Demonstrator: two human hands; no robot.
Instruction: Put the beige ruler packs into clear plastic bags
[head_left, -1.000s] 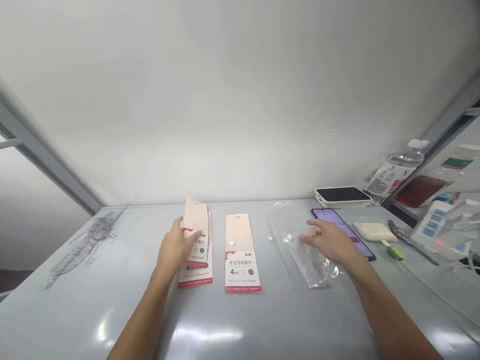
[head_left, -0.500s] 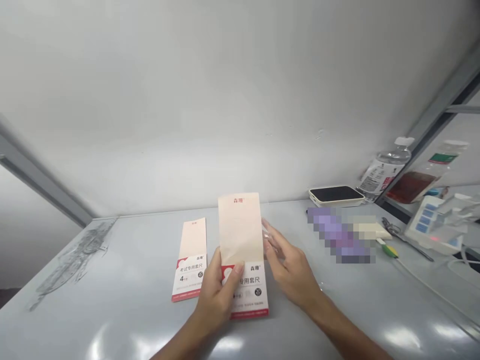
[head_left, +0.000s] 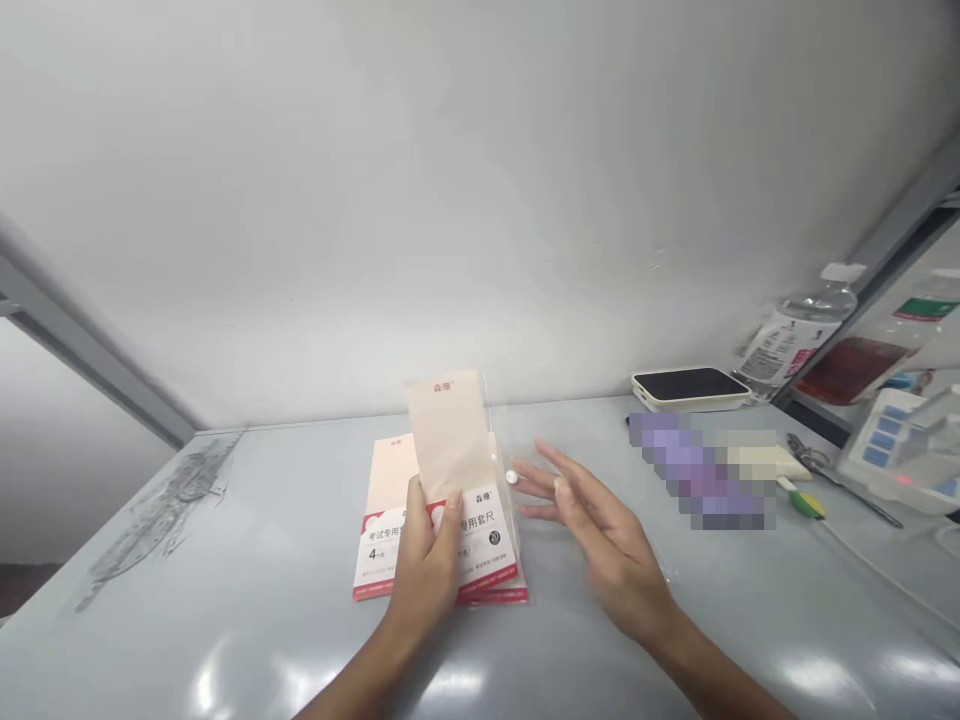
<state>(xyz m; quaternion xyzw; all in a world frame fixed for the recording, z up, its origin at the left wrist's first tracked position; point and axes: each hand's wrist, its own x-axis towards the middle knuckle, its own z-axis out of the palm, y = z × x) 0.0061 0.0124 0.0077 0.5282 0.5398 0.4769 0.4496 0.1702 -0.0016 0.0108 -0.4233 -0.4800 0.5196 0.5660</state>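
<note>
My left hand [head_left: 431,555] grips a ruler set packet [head_left: 454,430], its thumb across the front. The packet has a pale pink upper part and a white, red-edged lower label; clear film shows along its right edge. Below it, a second packet [head_left: 491,597] lies mostly covered on the table. Another like packet [head_left: 386,475] lies just to the left, partly hidden by my hand. My right hand [head_left: 611,550] is to the right, fingers spread and holding nothing visible. A small white round piece [head_left: 511,477] shows by its fingertips; what it belongs to I cannot tell.
The grey table [head_left: 285,520] meets a white wall at the back. At right are a phone [head_left: 690,384], a blurred-out purple item [head_left: 686,470], a cable with a green-yellow plug [head_left: 806,503], a water bottle [head_left: 799,335] and a bottle of dark liquid [head_left: 855,370].
The held packet has moved left and tilted, overlapping the left one. A packet now shows beneath it on the table. My right hand has drawn away from the packet's edge and spread its fingers.
</note>
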